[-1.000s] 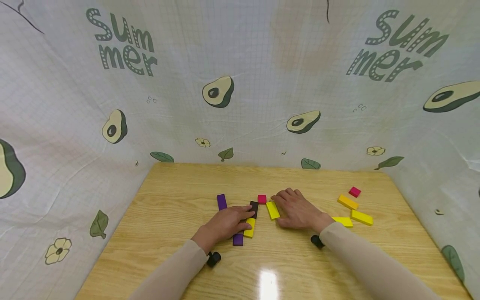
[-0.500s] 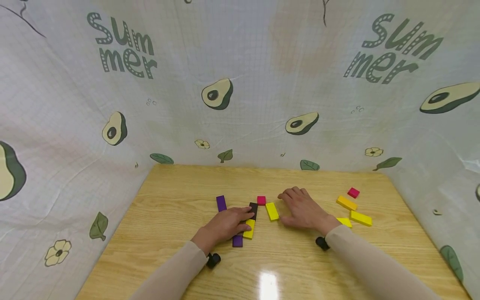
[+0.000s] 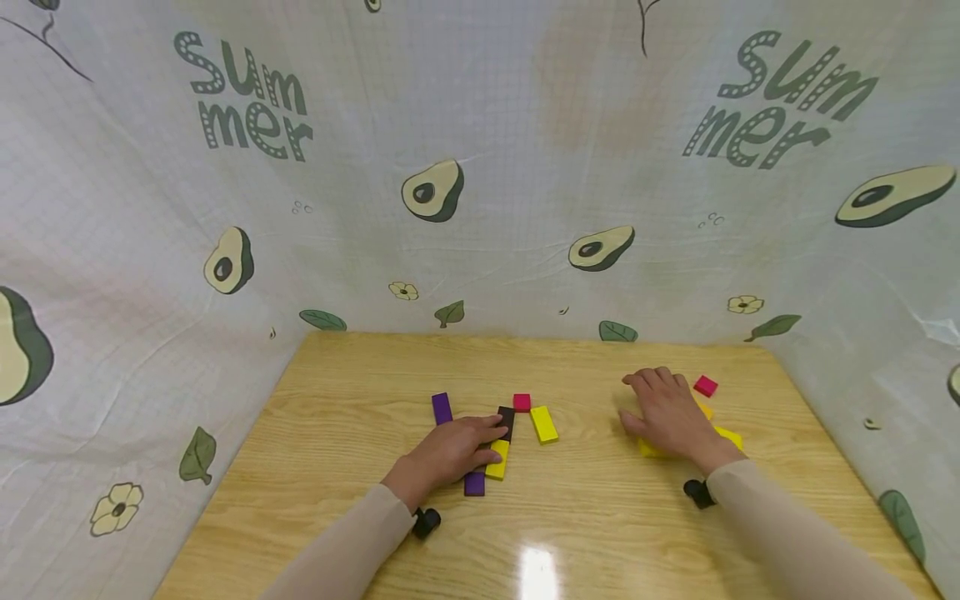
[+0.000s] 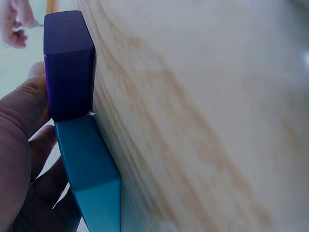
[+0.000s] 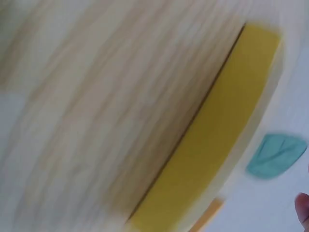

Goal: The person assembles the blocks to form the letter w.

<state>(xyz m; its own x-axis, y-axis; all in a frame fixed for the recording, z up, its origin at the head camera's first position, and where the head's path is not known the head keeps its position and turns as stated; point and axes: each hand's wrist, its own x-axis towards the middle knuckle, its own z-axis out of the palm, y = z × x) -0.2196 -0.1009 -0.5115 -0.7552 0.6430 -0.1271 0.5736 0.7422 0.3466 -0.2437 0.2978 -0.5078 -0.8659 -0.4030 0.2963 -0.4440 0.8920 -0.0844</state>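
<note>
My left hand (image 3: 450, 450) rests over a group of flat blocks. Its fingertips touch a black block (image 3: 506, 421), and the thumb lies by a yellow block (image 3: 498, 461). One purple block (image 3: 474, 484) shows below the hand, another purple block (image 3: 442, 407) above it. The left wrist view shows a dark purple block (image 4: 70, 82) end to end with a teal block (image 4: 94, 179) beside the fingers. On the right, my right hand (image 3: 667, 412) hovers with loosely bent fingers over yellow blocks, partly hiding them. A yellow block (image 5: 207, 130) fills the right wrist view, blurred.
Between the hands lie a small red block (image 3: 522, 403) and a tilted yellow block (image 3: 543, 425). Past the right hand are another red block (image 3: 706, 386), a partly covered orange block (image 3: 704, 409) and a yellow block (image 3: 729, 436). A printed cloth (image 3: 510, 250) stands behind the wooden table (image 3: 360, 367).
My right hand has left the tilted yellow block and moved right, over the blocks on the right side. The left hand has stayed in place on its group.
</note>
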